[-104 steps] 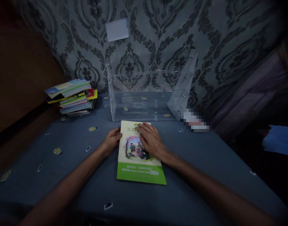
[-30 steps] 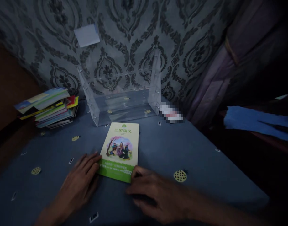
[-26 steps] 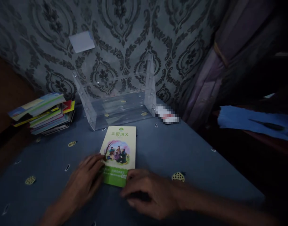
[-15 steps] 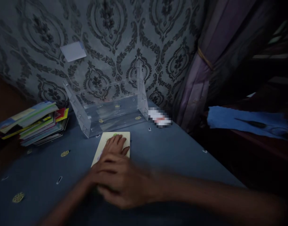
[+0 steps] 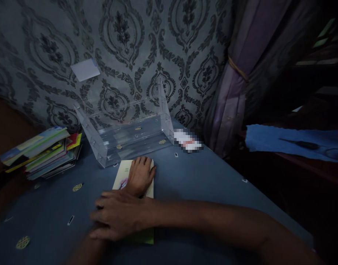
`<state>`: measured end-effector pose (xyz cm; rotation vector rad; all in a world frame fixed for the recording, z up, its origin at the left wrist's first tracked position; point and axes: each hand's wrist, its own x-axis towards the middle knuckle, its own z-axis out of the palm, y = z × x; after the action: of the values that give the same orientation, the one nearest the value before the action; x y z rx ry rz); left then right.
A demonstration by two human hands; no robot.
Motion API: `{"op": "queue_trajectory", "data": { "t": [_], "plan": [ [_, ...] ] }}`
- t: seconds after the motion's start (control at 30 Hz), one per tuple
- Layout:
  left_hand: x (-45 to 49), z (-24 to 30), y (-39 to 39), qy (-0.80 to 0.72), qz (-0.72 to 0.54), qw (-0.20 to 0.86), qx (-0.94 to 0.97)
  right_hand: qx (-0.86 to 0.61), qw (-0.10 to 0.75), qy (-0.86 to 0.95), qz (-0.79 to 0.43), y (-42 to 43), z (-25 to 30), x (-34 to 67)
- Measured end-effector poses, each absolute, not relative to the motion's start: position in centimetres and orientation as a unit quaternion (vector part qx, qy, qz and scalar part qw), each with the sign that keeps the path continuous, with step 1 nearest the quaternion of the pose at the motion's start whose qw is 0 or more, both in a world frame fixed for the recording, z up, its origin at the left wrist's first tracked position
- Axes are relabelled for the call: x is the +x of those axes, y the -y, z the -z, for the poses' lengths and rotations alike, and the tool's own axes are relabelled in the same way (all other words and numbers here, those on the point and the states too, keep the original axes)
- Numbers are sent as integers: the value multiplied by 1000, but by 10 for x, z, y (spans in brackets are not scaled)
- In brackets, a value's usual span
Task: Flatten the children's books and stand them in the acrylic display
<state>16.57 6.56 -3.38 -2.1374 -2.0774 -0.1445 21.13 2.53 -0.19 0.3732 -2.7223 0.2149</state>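
A light yellow-green book (image 5: pixel 119 177) with a small pink picture on its cover lies on the table in front of me. My left hand (image 5: pixel 141 176) rests flat on its upper right part, fingers stretched toward the far edge. Across my left wrist and forearm lies my right hand (image 5: pixel 120 213), its fingers apart and pointing left. Both arms hide the middle of the book; its green lower end shows below my right wrist.
Behind the book stands a clear plastic rack (image 5: pixel 135 141) against the patterned wall. A stack of books (image 5: pixel 47 152) is at the left. A blurred-out white item (image 5: pixel 188 140) lies right of the rack. Scissors (image 5: pixel 303 144) rest on blue cloth (image 5: pixel 264 138) at the far right.
My right hand has slid left and down, from my left wrist onto the forearm. My left hand has shifted slightly right on the book, uncovering more of its cover.
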Motion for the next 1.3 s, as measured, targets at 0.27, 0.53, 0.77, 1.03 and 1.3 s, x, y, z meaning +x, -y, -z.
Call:
{"op": "queue_trajectory", "data": {
  "t": [0.27, 0.53, 0.77, 1.03, 1.3],
  "plan": [
    [170, 33, -72, 710, 17, 70, -700, 224, 186, 952, -93, -66, 3, 225],
    [168, 38, -69, 698, 39, 95, -709, 230, 128, 959, -108, -50, -4, 226],
    [166, 42, -66, 676, 73, 107, -725, 297, 86, 938, -157, -35, -16, 204],
    [169, 40, -67, 683, 54, 106, -720, 262, 115, 947, -144, -41, -2, 207],
    [169, 39, -67, 688, 42, 98, -718, 250, 116, 945, -177, -44, -6, 211]
  ]
}}
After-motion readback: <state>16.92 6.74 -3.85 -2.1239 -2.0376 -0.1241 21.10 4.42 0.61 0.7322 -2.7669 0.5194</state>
